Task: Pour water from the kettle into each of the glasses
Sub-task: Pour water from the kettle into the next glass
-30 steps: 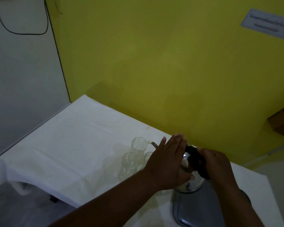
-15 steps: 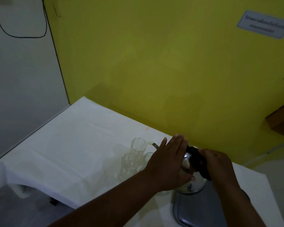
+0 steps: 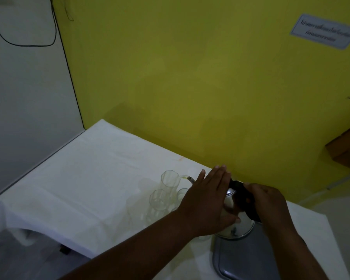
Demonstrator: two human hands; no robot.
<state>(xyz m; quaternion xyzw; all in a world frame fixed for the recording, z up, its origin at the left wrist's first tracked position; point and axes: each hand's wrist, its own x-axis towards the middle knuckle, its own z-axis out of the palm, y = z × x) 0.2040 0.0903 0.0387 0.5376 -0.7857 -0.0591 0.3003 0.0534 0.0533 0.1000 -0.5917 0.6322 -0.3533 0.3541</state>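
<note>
Tipping the kettle (image 3: 238, 229) spout-left into the far glass (image 3: 169, 181), right fingers (image 3: 258, 191) grip its handle (image 3: 240, 193), left fingers (image 3: 218, 178) press flat.

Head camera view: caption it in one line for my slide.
Right hand tips the kettle, left hand flat on it, pouring water into the farthest glass.

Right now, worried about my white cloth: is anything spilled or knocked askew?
No spill shows: the kettle pours into the far glass, other glasses upright. Only oddity: a faint orange mark on the tablecloth by the wall.
</note>
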